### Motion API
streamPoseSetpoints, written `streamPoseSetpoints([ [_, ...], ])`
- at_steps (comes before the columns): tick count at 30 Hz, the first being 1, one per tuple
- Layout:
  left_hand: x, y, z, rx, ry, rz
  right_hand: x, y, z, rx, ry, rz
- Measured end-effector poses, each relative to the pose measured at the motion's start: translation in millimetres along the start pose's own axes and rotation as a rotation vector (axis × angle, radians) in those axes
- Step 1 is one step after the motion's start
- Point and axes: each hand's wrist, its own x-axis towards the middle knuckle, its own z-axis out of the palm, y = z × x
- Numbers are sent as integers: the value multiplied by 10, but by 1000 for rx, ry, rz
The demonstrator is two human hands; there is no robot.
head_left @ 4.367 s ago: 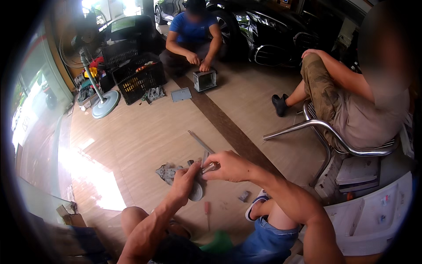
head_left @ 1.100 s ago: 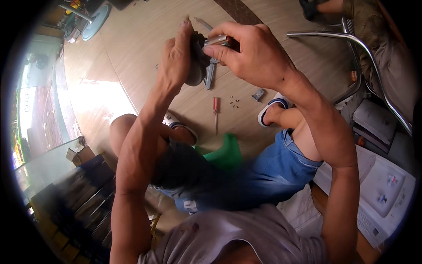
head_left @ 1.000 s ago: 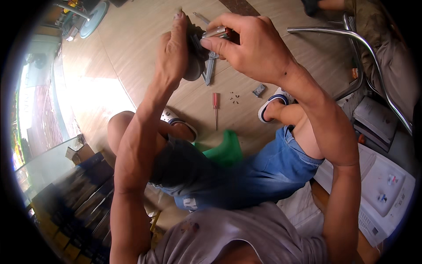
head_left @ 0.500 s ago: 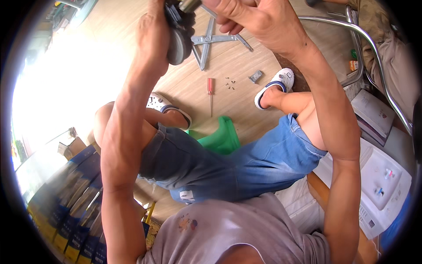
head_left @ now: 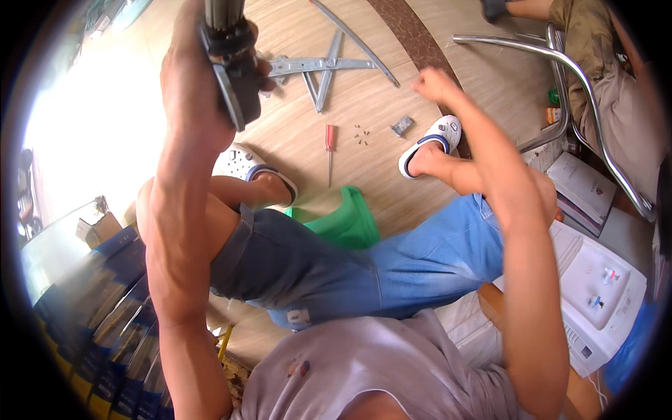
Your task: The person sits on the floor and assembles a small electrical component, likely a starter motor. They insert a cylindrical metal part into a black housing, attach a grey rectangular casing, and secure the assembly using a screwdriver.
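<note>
My left hand (head_left: 192,91) is raised at the upper left, closed around a black motor-like part (head_left: 234,70) with a ribbed metal cylinder at its top, which the frame edge cuts off. My right hand (head_left: 435,85) is lowered at the right, above my right shoe, slightly blurred with its fingers curled; whatever may be in them is hidden. Between my feet lie a red-handled screwdriver (head_left: 330,143), several small screws (head_left: 361,134) and a small grey metal block (head_left: 402,127). Beyond them is a grey metal scissor-arm frame (head_left: 325,64), partly behind the left hand.
Under my legs is a green plastic stool (head_left: 346,220). A chrome tube chair frame (head_left: 588,77) stands at the right beside another person's leg. A white water dispenser (head_left: 595,294) lies at the lower right; boxed goods (head_left: 105,322) line the left.
My right hand has come away from the black part, moving down and right. My left hand has shifted left with the part, which has turned more upright.
</note>
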Motion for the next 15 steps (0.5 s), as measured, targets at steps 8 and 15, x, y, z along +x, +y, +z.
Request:
streamPoseSetpoints([
  [8, -90, 49, -78, 25, 86, 1, -130, 174, 1577, 544, -34, 793],
  [15, 94, -115, 160, -15, 120, -78, 22, 148, 2007, 488, -81, 922],
])
